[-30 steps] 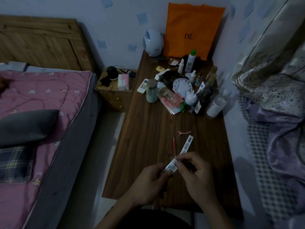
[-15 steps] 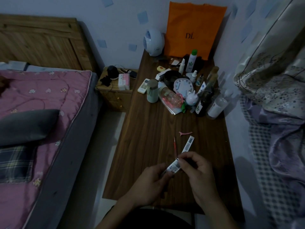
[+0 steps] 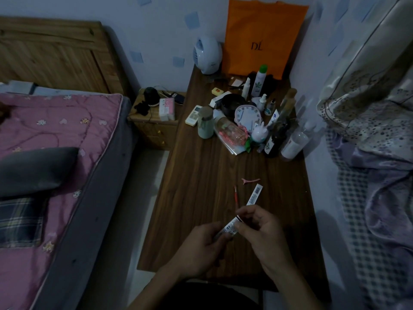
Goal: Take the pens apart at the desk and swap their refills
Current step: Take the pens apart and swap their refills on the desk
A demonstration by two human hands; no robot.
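Observation:
Both hands hold one white pen barrel with a barcode label (image 3: 230, 227) above the near part of the dark wooden desk (image 3: 201, 198). My left hand (image 3: 201, 249) grips its lower end; my right hand (image 3: 266, 233) pinches its upper end. Just beyond the hands a thin red refill (image 3: 236, 195) lies on the desk. To the refill's right lies a second white labelled pen barrel (image 3: 255, 195), its near end hidden behind my right hand.
A pink hair clip (image 3: 250, 181) lies beyond the pen parts. Bottles, a white clock (image 3: 247, 115), a remote and a cup crowd the desk's far half, with an orange bag (image 3: 261, 39) against the wall. A bed is on the left, bedding on the right.
My hands stay on the same pen barrel; the right hand's fingers have shifted slightly along its upper end. The refill and second barrel on the desk have not moved.

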